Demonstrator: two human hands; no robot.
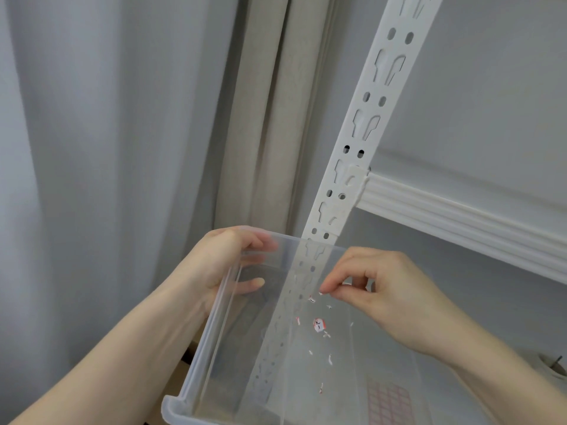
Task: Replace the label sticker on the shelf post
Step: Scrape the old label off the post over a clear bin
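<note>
A clear plastic bin (pixel 214 348) was gripped at its rim by the left hand (pixel 221 265) before the white shelf post (pixel 362 124), while a tiny sticker scrap (pixel 321 293) was pinched by the right hand (pixel 377 289) above torn label pieces (pixel 319 325) inside

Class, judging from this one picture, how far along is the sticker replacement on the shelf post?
Done: torn sticker scraps lie in the clear bin, so the old label seems mostly scraped off. In hand: the left hand grips the bin while the right hand pinches a scrap. Left: no new label shows on the post.
</note>
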